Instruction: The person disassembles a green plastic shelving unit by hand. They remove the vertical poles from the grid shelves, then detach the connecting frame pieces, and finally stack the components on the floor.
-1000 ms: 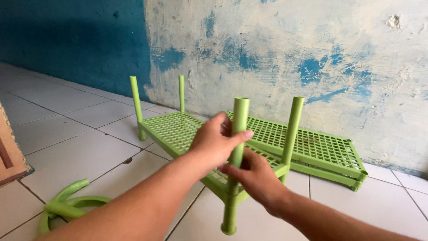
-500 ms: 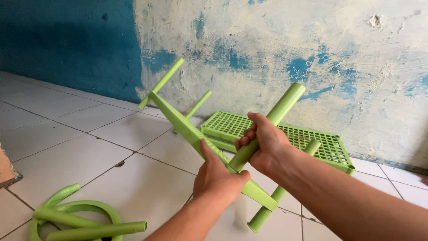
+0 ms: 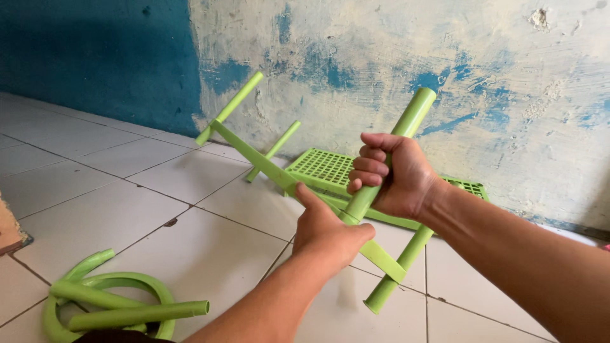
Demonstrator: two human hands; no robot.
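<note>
Right hand (image 3: 391, 174) had a closed grip around one green leg tube (image 3: 399, 149) of the shelf rack (image 3: 254, 155), which I held tilted in the air above the tiled floor (image 3: 127, 203). Left hand (image 3: 327, 228) pressed flat-ish against the rack's edge, thumb up, not wrapped. Second mesh shelf (image 3: 321, 166) lay by the wall (image 3: 381, 57). Loose green pipes (image 3: 136, 314) sat lower left on the floor.
</note>
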